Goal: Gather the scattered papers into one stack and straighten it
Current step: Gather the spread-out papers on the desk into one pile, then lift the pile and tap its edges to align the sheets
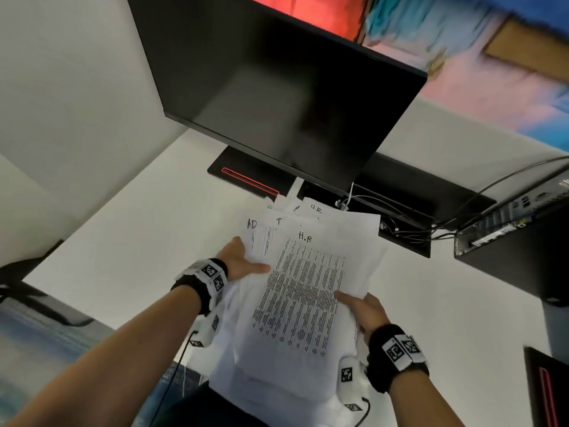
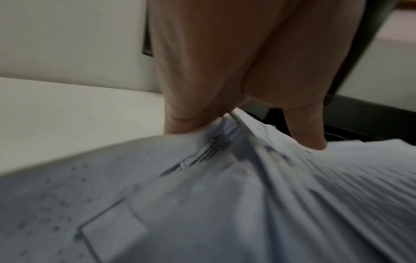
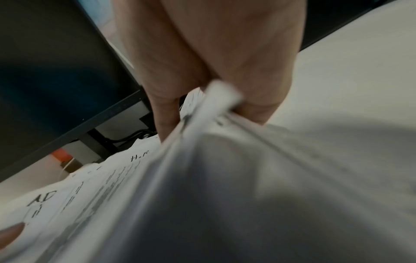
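Both hands, left hand (image 1: 243, 260) and right hand (image 1: 365, 312), grip the papers (image 1: 301, 291) above a white surface (image 1: 138, 229) beneath a dark monitor (image 1: 277, 97).

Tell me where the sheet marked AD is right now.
In the head view the sheet marked AD sits at the pile's far left edge, just beyond the left hand, before the monitor base.

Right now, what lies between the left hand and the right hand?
The papers, loosely fanned: the left hand grips one side and the right hand the other. The head view shows this best.
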{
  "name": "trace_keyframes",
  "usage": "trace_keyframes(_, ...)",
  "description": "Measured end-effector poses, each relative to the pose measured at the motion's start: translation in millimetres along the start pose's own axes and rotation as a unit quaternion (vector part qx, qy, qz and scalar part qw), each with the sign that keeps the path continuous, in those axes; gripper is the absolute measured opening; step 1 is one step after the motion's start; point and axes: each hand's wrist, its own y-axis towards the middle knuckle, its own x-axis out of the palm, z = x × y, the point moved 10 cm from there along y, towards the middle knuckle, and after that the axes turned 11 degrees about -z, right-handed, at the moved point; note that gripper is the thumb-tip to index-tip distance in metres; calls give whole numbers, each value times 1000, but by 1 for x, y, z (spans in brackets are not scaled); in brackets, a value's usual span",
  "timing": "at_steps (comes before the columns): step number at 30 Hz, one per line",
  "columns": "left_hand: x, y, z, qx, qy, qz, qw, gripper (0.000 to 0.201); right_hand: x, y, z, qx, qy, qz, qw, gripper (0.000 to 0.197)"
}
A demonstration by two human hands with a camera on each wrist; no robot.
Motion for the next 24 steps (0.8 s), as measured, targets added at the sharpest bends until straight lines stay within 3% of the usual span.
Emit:
trace_keyframes(3, 37, 2, 9, 43, -39, -90, 994, 114, 3, -8, 13, 24, 11, -12, 1000, 51)
trace_keyframes(4, 44, 0, 15, 60, -52, -95, 992, 100, 2, -11, 16, 24, 19, -3, 1000, 54)
trace_keyframes(6, 47, -5, 27, 92, -79, -82, 989, 64, -4, -17, 24, 20, 55, 12, 998, 78)
trace_keyframes(7, 47, -7, 32, 105, -90, -72, 988, 56, -9, -19, 28, 14, 72, 13, 997, 84)
trace_keyframes(11, 48, -18, 51, 155, -146, -105, 971, 53, -13, -58, 21, -44, 171, -35, 984, 41)
trace_keyframes(15, 36, -49, 85, 226, -215, -153, 938, 53, -19, -94, 6, -112, 251, -88, 957, 35)
trace_keyframes(18, 14, -76, 114, 299, -255, -170, 904, 56, -18, -111, -28, -146, 233, -94, 957, 27)
trace_keyframes(21, -19, -108, 143, 360, -272, -152, 879, 61, -6, -129, -92, -223, 168, -60, 959, 43)
trace_keyframes(24, -65, -139, 160, 415, -295, -72, 858, 52, 6, -152, -161, -369, 143, -22, 918, 52)
